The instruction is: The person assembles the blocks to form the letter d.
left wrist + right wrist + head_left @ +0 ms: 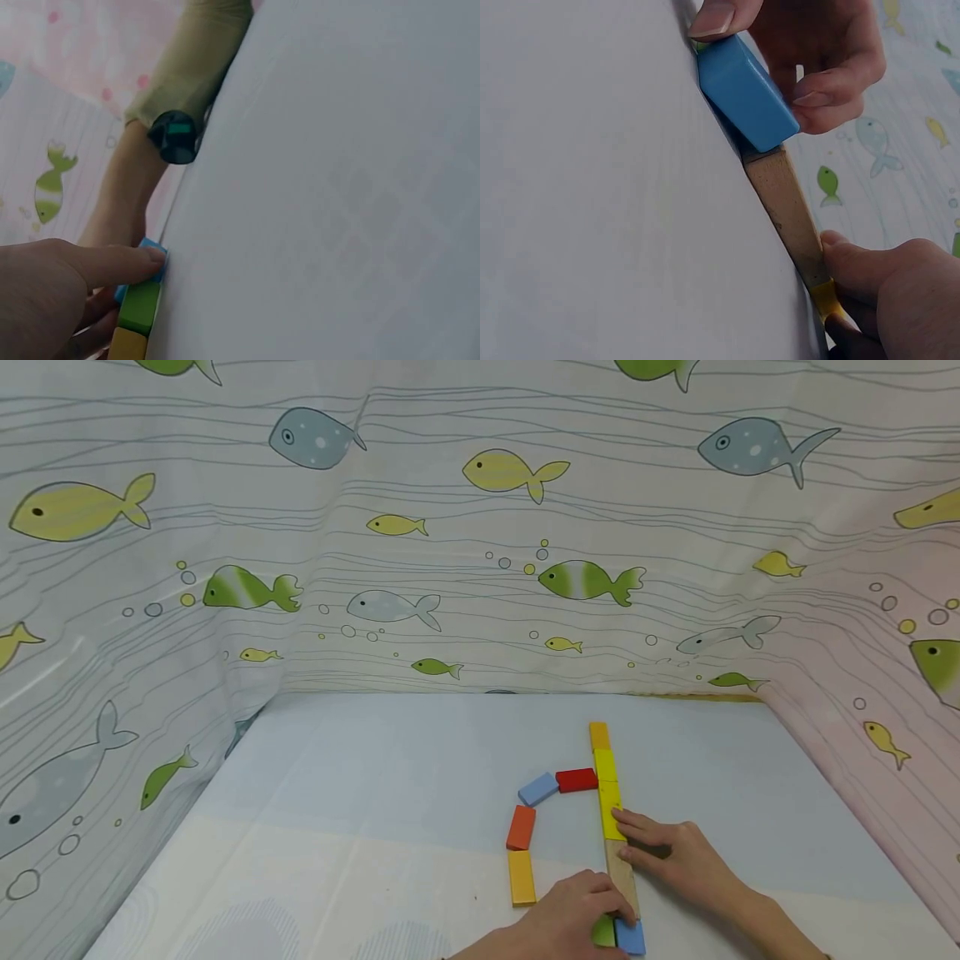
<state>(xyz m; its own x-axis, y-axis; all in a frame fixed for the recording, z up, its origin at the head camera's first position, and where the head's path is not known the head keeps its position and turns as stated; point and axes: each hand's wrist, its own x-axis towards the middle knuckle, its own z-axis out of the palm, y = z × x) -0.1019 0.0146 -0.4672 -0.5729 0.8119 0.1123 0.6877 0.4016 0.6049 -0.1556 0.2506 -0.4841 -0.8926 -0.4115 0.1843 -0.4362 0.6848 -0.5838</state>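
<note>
My left hand (566, 914) is at the near end of a line of blocks, thumb and fingers around a blue block (746, 94). Beside that block lies a green block (603, 932), partly hidden by the hand. From the right, my right hand (690, 864) touches the line's side, one fingertip at a yellow block (611, 810) and the thumb at a plain wooden block (621, 877). Another yellow block (605, 766) and an orange block (599, 735) continue the line away from me.
Left of the line curve a red block (577, 780), a light blue block (538, 789), an orange-red block (521, 827) and a yellow-orange block (522, 878). The white table (337, 777) is bordered by a fish-patterned curtain (450, 552).
</note>
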